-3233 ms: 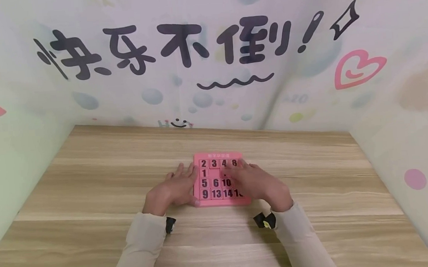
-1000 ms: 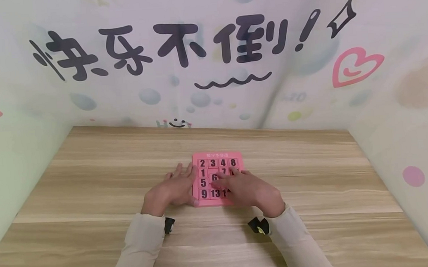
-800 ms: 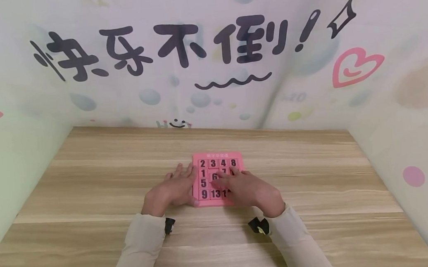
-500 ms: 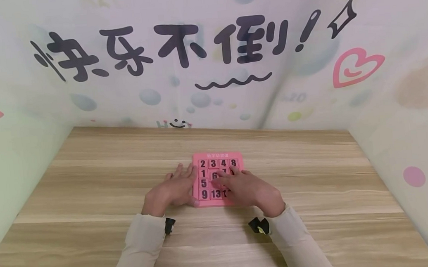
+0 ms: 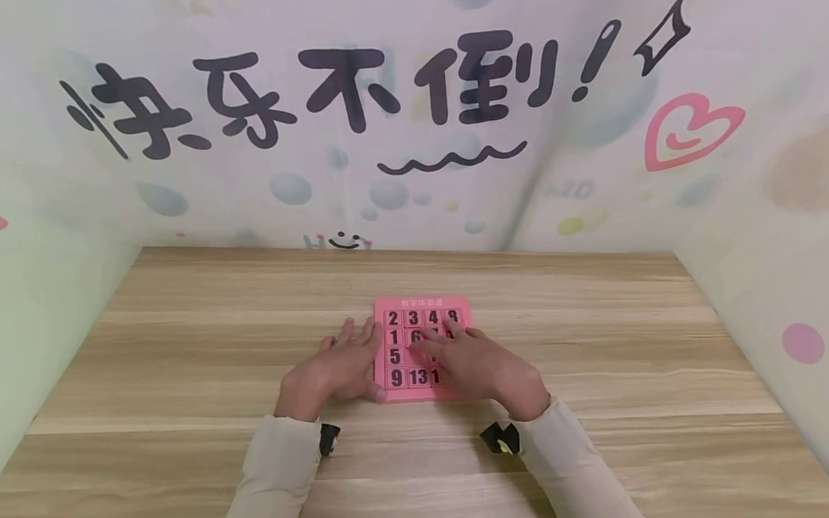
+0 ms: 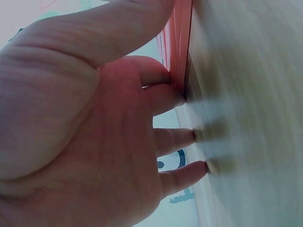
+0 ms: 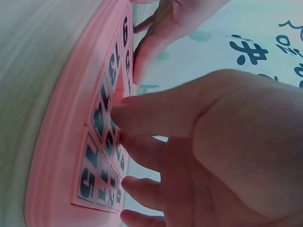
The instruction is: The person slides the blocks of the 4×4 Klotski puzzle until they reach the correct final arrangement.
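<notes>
A pink sliding number puzzle [image 5: 413, 395] lies flat on the table in the head view. Its 6 tile [image 5: 414, 337] sits in the second row beside the 1, with a gap below it between the 5 and the right thumb. My left hand [image 5: 339, 371] rests along the puzzle's left side, fingers extended and touching its edge [image 6: 181, 42]. Over the tiles spreads my right hand [image 5: 478, 367]. In the right wrist view its thumb [image 7: 156, 111] touches the tiles by the gap, above the 14 tile [image 7: 98, 113]. In the head view it hides several right-hand tiles.
The wood-grain table [image 5: 197, 346] extends around the puzzle on all sides. Behind it stands a printed backdrop [image 5: 411, 203] with large black characters, and pale walls close both sides. Black wrist devices [image 5: 501, 437] sit below the sleeves' cuffs.
The 6 tile has slid up from the third row into the second-row gap, leaving the gap below. Earlier the right hand moved left and down across the tiles. My left hand stays put.
</notes>
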`<state>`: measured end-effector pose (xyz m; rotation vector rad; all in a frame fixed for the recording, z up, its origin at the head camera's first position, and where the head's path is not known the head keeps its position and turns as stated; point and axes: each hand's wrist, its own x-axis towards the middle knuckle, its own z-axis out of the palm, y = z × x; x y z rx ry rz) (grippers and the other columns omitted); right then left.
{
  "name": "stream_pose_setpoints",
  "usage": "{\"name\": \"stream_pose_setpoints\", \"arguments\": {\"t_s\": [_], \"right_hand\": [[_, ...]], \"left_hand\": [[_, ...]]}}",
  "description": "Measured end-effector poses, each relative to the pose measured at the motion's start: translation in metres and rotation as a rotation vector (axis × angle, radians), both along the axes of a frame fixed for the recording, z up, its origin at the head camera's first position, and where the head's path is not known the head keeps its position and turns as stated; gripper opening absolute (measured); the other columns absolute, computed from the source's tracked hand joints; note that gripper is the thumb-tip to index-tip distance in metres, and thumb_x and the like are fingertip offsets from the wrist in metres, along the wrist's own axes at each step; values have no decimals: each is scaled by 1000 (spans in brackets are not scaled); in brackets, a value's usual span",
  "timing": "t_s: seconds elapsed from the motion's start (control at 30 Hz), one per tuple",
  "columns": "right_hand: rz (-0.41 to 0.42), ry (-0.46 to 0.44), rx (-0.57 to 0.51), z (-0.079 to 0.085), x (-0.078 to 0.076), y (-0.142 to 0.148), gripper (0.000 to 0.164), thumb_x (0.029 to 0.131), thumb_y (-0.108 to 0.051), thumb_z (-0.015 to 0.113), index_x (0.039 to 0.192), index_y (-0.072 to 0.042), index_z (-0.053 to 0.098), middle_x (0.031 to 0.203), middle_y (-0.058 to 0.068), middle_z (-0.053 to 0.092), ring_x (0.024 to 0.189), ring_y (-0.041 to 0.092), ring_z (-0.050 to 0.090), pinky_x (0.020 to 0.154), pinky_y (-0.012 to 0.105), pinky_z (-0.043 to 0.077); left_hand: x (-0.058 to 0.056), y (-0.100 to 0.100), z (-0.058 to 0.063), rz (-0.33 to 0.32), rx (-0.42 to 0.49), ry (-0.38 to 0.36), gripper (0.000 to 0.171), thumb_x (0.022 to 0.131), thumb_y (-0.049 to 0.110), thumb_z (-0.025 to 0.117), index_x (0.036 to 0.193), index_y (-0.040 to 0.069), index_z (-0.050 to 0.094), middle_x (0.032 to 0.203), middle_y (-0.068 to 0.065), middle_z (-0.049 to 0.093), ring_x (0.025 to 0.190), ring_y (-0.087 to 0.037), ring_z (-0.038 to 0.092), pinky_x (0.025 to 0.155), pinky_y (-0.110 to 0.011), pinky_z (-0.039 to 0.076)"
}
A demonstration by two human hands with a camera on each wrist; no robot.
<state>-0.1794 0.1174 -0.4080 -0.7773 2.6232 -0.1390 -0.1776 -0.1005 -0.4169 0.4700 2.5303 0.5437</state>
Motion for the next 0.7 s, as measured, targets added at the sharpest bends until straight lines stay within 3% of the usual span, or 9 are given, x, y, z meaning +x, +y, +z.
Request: {"name": "stream_pose_setpoints", "arguments": {"t_s": [0.37,0.53,0.7], "right_hand": [[0,15,18,-3,0,-1,50,106,-17,43,154,-29,37,164,-1,23,152,36,14,121,55,21],[19,45,29,-2,0,0,47,105,-21,46,151,-30,43,164,0,26,152,34,17,120,57,23],[-10,66,48,4,-2,2,49,103,-13,45,149,-30,47,161,-3,34,151,31,22,117,59,28]], "left_hand": [[0,0,-1,-14,-21,0,102,85,33,76,158,1,11,166,-16,3,151,-43,-6,121,-63,6],[-1,0,-1,-9,-15,-3,102,86,32,76,158,1,11,165,-16,3,151,-43,-6,121,-63,5],[-1,0,-1,-4,-7,-5,102,86,31,76,158,0,11,165,-16,3,151,-43,-7,120,-63,5]]}}
